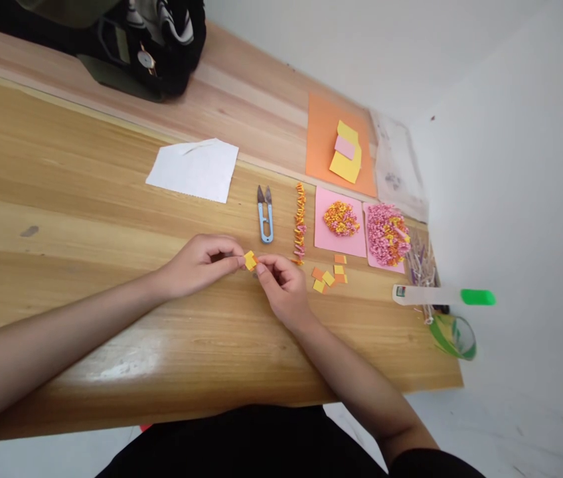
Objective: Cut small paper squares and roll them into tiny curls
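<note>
Between my two hands is a small yellow and orange piece of paper [250, 260], held above the wooden table. My left hand [206, 264] pinches its left side between thumb and fingertips. On the other side, my right hand [284, 282] pinches the orange end, its remaining fingers curled. Several small yellow and orange paper pieces [328, 278] lie to the right of my right hand. Blue thread snips [265, 216] rest just beyond the hands. Beside them runs a row of tiny orange, yellow and pink rolled paper bits [300, 222].
Two pink sheets [324, 236] carry heaps of paper bits [388, 234]. Behind lie an orange sheet [316, 146] and white paper [194, 169]. A green-capped clear tube [433, 296] and green-rimmed cup [455, 336] stand at the right end. A dark bag [172, 73] sits far left.
</note>
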A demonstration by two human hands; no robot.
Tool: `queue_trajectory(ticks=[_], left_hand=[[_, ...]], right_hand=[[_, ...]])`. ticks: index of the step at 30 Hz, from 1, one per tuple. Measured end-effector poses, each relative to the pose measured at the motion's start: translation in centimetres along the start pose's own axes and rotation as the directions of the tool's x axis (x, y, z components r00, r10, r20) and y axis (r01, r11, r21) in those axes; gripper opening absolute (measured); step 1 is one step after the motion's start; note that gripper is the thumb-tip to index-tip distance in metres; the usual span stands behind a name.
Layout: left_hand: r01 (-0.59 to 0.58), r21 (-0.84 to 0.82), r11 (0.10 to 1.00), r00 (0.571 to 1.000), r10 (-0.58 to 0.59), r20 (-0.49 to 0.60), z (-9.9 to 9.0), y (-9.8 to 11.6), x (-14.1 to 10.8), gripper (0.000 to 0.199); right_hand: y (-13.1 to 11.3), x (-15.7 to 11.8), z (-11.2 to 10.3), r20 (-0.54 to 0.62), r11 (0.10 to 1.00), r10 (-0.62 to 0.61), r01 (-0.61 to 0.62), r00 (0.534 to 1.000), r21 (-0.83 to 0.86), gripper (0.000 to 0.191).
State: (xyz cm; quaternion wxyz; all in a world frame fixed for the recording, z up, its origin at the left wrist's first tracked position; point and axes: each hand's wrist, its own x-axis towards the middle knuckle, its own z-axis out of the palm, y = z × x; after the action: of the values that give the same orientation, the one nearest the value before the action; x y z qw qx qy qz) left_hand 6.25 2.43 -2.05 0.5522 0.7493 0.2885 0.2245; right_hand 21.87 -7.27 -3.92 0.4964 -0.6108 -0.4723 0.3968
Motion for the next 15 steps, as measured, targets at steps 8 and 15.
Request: queue_trajectory(ticks=[8, 15], left_hand=[[-0.015, 0.031, 0.999, 1.000, 0.014, 0.014, -0.03, -0.18, -0.02, 0.030], [-0.024, 0.031, 0.999, 1.000, 0.024, 0.005, 0.03, -0.19, -0.03, 0.029]], right_hand=[[-0.08, -0.01, 0.08, 0.004, 1.000, 0.015, -0.015, 1.000, 0.023, 0.018], [-0.15, 0.01, 0.15, 0.010, 0.999, 0.022, -0.022, 1.000, 0.041, 0.019]])
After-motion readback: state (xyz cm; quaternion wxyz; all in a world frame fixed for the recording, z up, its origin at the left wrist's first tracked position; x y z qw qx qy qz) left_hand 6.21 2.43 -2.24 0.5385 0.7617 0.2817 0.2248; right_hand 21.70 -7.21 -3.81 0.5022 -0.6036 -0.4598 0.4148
